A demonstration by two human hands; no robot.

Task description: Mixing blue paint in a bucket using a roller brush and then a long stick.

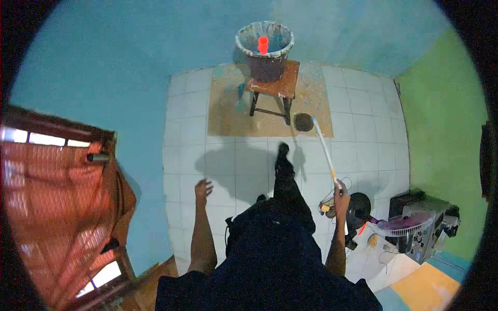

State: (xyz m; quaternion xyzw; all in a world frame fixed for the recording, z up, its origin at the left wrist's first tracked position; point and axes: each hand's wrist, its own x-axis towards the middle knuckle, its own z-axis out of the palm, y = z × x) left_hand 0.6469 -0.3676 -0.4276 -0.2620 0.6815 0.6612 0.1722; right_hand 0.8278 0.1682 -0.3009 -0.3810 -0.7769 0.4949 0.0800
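Observation:
My right hand (341, 189) is closed round the orange-yellow end of a long white stick (323, 145). The stick points forward and a little left, and its far tip looks bluish. Its exact kind does not show. My left hand (204, 188) hangs out to the left above the floor, fingers loosely bent and slightly apart, with nothing seen in it. Ahead, a paint-stained bucket (265, 66) stands on a wooden stool (286, 85). A bright red-orange piece (263, 44) shows inside the bucket. Near the stick's tip lies a dark round object (303, 122).
A stained brown sheet (223, 111) lies under the stool on white floor tiles (249, 166). Orange-brown curtains (57, 202) hang at the left. At the right stand a black fan (359, 206), a silver box-like appliance (425, 243) and a white basket (410, 228), with cables nearby.

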